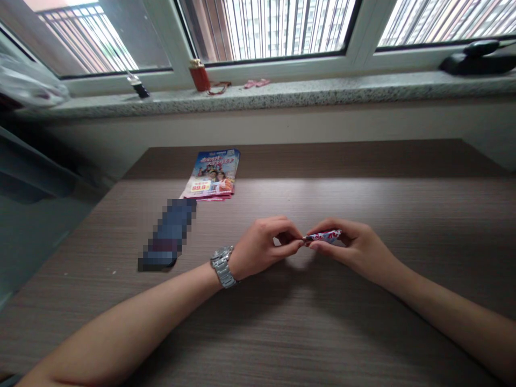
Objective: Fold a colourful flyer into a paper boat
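Note:
Above the wooden table [306, 333], both hands meet at a small, narrow piece of folded printed paper [328, 235] in red, white and blue. My left hand [268, 242], with a metal watch [223, 267] on its wrist, pinches the paper's left tip between thumb and forefinger. The thumb and fingers of my right hand [355, 244] close around the wider right part from both sides. How the paper is folded inside the grip is hidden.
A stack of colourful flyers [213, 174] lies behind my left hand. Nearer stands out a dark, pixelated flat object [169, 234]. On the stone windowsill [322, 94] are a red bottle-like item [199, 76], a small black-and-clear item [138, 86] and a black object [478, 62].

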Demonstrator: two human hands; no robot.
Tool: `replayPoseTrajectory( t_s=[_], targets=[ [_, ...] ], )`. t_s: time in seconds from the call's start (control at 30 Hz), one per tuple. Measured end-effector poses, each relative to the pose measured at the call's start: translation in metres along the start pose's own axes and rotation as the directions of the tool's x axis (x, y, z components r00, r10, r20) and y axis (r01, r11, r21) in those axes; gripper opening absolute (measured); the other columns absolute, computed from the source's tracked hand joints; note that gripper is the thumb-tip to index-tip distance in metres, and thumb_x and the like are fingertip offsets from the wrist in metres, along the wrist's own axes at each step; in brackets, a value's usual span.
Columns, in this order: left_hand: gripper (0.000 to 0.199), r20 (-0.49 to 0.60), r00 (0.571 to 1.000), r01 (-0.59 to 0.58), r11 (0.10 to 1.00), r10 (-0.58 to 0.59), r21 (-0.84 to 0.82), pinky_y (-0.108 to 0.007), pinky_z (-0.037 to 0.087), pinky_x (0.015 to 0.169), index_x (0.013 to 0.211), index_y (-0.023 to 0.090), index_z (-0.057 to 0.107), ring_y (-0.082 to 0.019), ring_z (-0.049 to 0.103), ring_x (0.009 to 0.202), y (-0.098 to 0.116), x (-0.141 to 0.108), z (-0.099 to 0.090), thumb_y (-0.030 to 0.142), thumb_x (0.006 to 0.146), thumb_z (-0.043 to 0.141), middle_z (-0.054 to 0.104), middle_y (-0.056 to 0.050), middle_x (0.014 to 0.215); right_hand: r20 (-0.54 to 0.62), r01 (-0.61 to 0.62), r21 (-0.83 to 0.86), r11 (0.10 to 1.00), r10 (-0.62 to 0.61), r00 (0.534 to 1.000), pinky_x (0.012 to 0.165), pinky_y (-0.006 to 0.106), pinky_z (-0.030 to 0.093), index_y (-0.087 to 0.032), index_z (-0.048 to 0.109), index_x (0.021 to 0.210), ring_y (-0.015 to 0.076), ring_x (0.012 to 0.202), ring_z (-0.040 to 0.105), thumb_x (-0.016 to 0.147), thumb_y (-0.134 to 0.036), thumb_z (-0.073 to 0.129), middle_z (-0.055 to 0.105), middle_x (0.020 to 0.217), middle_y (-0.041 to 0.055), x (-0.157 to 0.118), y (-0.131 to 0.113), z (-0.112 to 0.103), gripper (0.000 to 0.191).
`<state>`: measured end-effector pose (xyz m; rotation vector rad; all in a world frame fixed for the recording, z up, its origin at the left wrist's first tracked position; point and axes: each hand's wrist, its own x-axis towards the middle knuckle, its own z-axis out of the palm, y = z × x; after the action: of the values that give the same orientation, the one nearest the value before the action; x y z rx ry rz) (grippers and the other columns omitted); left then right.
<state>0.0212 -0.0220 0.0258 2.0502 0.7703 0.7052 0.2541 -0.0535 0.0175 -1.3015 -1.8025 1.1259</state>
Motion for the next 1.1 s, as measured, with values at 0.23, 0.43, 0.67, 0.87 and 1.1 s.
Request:
replayPoseTrajectory(
  t_s=[0.23,0.43,0.67,0.87,1.1],
  targets=[
    [0.007,0.022,1.0,0.008,1.0,-0.008,-0.003,-0.019,0.049,0.067,0.089,0.013,0.07,-0.009,0.061,0.072,0.0016,0.0004,0.0031,0.018,0.09,0.066,0.064,-0.002,0.081,0.02,-0.056,-0.012,0.998,0.057,0.998,0.069,0.027,0.05,-0.023,0.075,0.088,0.0177,0.075,0.068,0.083,-0.046,0.072,0.074,0.081,0.0002,0.0002,-0.0101,-0.0018,0.024],
    [0.007,0.025,1.0,0.016,1.0,-0.015,-0.015,-0.018,0.048,0.066,0.089,0.012,0.07,-0.009,0.061,0.072,0.0022,0.0,0.0023,0.018,0.09,0.066,0.065,-0.002,0.081,0.024,-0.082,-0.018,0.996,0.083,0.996,0.066,0.026,0.048,-0.022,0.075,0.087,0.0164,0.072,0.066,0.084,-0.046,0.072,0.074,0.078,0.0003,-0.0004,-0.0098,-0.0006,0.025],
    [0.008,0.037,0.999,0.018,0.999,-0.016,-0.046,-0.018,0.048,0.068,0.089,0.013,0.07,-0.009,0.061,0.072,0.0035,0.0009,0.002,0.019,0.091,0.065,0.066,-0.001,0.08,0.002,-0.062,-0.008,0.998,0.062,0.998,0.064,0.028,0.049,-0.021,0.076,0.084,0.0178,0.07,0.067,0.083,-0.048,0.071,0.074,0.076,0.0024,-0.0012,-0.0086,-0.0008,0.028],
    [0.01,0.025,0.999,0.031,0.998,-0.029,-0.059,-0.019,0.049,0.068,0.092,0.014,0.071,-0.009,0.062,0.074,-0.0008,0.0012,0.0008,0.021,0.092,0.065,0.067,-0.003,0.084,-0.004,-0.129,0.027,0.991,0.13,0.992,0.062,0.028,0.05,-0.021,0.078,0.09,0.0189,0.069,0.068,0.08,-0.049,0.073,0.077,0.079,0.0038,0.0023,-0.0071,-0.002,0.03],
    [0.011,0.011,1.0,0.008,1.0,-0.008,-0.011,-0.021,0.05,0.07,0.094,0.013,0.071,-0.011,0.063,0.077,-0.0035,-0.0002,0.0017,0.022,0.093,0.064,0.066,-0.004,0.087,-0.01,-0.133,0.042,0.99,0.134,0.991,0.059,0.026,0.048,-0.022,0.078,0.091,0.0167,0.067,0.067,0.082,-0.049,0.072,0.078,0.081,0.0028,0.0015,-0.0028,-0.0002,0.029]
  ],
)
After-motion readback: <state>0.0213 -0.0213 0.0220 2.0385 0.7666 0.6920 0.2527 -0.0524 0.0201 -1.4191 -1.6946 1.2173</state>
